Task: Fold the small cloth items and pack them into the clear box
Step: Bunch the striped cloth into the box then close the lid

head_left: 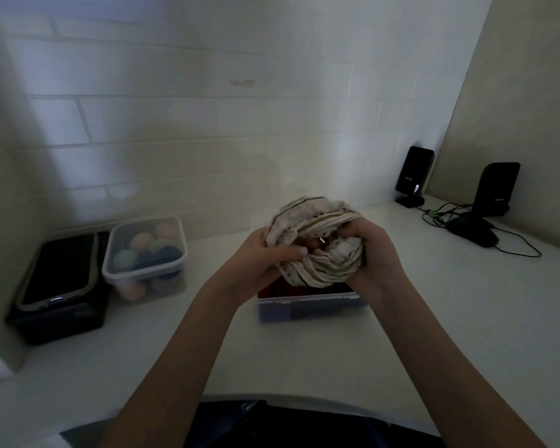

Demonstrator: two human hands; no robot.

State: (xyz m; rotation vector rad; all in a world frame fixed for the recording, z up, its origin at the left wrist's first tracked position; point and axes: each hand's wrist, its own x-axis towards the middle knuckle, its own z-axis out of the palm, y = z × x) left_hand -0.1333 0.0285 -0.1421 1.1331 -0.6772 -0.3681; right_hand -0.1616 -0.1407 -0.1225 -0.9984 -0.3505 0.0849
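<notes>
You are in the middle of the work, not at its end. Your left hand [265, 253] and your right hand [374, 250] are both closed on one striped cloth [317, 234], pale with darker lines, and you hold it in the air just above the clear box [307, 307]. The cloth is bunched and rolled between your hands, so I judge that its fold is not yet finished, or that it is being turned into a ball shape; I cannot tell which.

The clear box stands on the white bench [450, 312], directly under your hands and partly hidden by them. Inside it you can see something red and something dark at the near edge, so it seems that some items are already packed. How many are inside, I cannot count, because the cloth and the hands cover most of the opening.

What is left, by my judgement: finish this cloth and put it down into the box. No other loose cloth lies on the bench in this view.

The count: one cloth in the hands, one clear box under them. At the left stands one second clear container [146, 253] with coloured round things inside, about eight visible, and beside it, touching or nearly so, one black case [59, 286]. At the right are two black speakers [414, 176] and one dark mouse [474, 232] with its cables.
</notes>
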